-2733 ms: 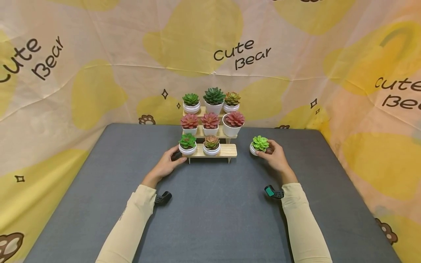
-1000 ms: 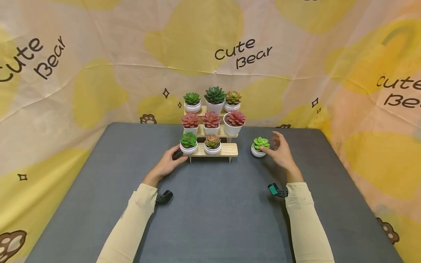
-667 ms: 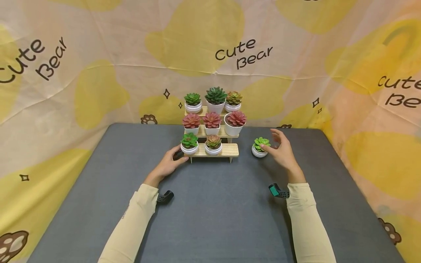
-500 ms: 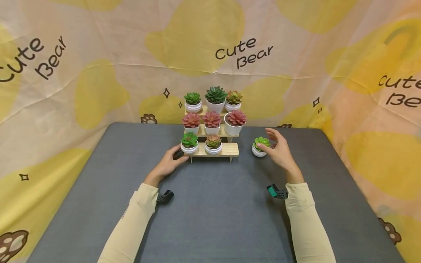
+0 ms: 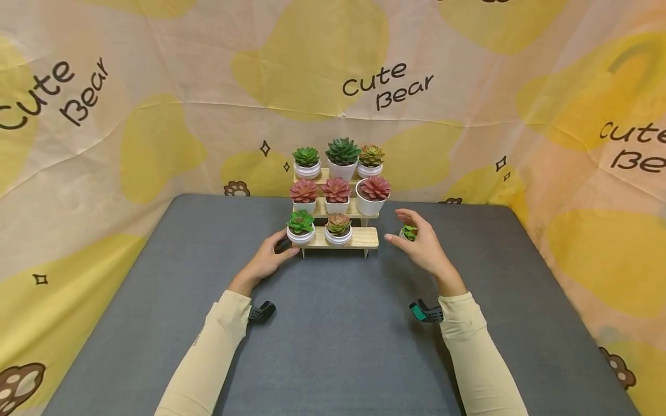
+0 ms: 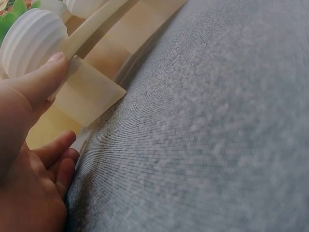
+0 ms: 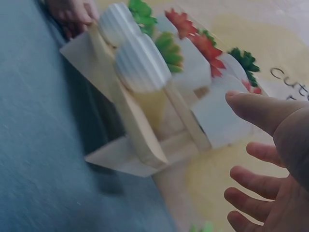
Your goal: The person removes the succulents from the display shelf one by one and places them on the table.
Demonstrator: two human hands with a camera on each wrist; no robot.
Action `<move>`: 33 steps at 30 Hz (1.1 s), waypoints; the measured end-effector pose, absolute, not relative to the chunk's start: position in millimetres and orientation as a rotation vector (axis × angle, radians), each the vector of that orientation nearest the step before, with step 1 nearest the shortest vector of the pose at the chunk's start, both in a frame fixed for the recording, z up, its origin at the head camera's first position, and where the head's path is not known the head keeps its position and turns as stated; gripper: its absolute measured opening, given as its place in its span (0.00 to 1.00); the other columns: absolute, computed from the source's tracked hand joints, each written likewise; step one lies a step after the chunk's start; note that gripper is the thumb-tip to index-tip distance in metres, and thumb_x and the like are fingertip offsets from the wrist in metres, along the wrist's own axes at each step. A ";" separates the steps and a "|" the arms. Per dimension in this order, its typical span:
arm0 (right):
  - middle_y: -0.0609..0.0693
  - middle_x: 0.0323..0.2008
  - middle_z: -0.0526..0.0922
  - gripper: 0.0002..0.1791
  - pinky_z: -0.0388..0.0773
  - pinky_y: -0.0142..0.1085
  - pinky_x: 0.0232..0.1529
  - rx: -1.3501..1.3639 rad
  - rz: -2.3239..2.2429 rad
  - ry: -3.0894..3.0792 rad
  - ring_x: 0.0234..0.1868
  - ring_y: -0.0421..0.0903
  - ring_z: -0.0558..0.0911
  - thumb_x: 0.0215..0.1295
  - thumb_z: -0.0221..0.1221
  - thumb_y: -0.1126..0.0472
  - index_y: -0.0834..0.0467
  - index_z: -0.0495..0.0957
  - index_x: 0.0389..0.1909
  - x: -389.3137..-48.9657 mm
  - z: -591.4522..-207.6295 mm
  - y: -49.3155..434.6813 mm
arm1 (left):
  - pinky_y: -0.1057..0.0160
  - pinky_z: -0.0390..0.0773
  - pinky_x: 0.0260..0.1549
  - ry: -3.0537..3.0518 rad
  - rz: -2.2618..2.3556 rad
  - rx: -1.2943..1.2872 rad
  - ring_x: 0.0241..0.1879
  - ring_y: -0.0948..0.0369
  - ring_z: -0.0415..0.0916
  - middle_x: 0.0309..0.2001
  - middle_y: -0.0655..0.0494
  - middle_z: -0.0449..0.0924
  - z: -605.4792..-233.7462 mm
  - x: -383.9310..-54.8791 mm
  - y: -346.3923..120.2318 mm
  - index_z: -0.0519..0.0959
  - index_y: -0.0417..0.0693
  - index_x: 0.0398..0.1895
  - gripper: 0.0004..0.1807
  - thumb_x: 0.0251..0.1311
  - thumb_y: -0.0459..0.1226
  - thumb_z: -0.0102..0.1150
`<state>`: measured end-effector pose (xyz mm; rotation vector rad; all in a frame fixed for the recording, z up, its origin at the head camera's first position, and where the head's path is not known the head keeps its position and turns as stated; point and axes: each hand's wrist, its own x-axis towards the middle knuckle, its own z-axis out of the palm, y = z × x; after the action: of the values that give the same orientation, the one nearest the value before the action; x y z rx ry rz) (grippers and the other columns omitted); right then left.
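Note:
A three-tier wooden plant stand [image 5: 364, 237] holds several small potted succulents. My left hand [image 5: 264, 259] grips the left end of its bottom tier, beside a white pot with a green succulent [image 5: 300, 222]. In the left wrist view the thumb lies on the board's edge, just below the ribbed pot [image 6: 36, 41]; the index finger is partly hidden. My right hand [image 5: 426, 248] is in the air to the right of the stand, fingers spread, nothing held. Behind it, mostly hidden, a light green succulent [image 5: 410, 232] stands on the table.
On the bottom tier is also a brownish succulent [image 5: 338, 225], with bare board to its right. The middle tier bears red succulents [image 5: 336, 189], the top tier green and yellowish ones [image 5: 343, 151]. A printed cloth [image 5: 312, 63] hangs behind the grey table [image 5: 333, 346].
My right hand let go of the light green succulent, drew back right, then moved left past it towards the stand. The left hand and the stand have stayed in place.

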<state>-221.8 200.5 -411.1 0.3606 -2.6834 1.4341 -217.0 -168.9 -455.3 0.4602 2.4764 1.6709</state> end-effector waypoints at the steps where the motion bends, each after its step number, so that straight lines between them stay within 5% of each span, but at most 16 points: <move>1: 0.66 0.68 0.72 0.36 0.62 0.63 0.69 0.375 1.441 -2.686 0.70 0.65 0.69 0.63 0.69 0.59 0.60 0.67 0.70 -221.5 -411.9 197.7 | 0.38 0.57 0.71 2.476 1.670 0.460 0.74 0.37 0.58 0.73 0.30 0.63 -455.6 -217.4 -168.9 0.59 0.29 0.75 0.35 0.69 0.32 0.60; 33: 0.65 0.61 0.78 0.32 0.69 0.56 0.66 0.559 1.556 -2.654 0.64 0.61 0.76 0.61 0.70 0.60 0.63 0.72 0.65 -224.9 -432.2 129.3 | 0.39 0.60 0.70 2.516 1.656 0.435 0.74 0.40 0.60 0.74 0.35 0.65 -493.7 -237.2 -176.1 0.61 0.36 0.76 0.36 0.68 0.35 0.62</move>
<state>-224.9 129.3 -432.2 0.5585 -2.6544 1.5561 -237.2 -176.1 -493.7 0.4348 2.5165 1.6556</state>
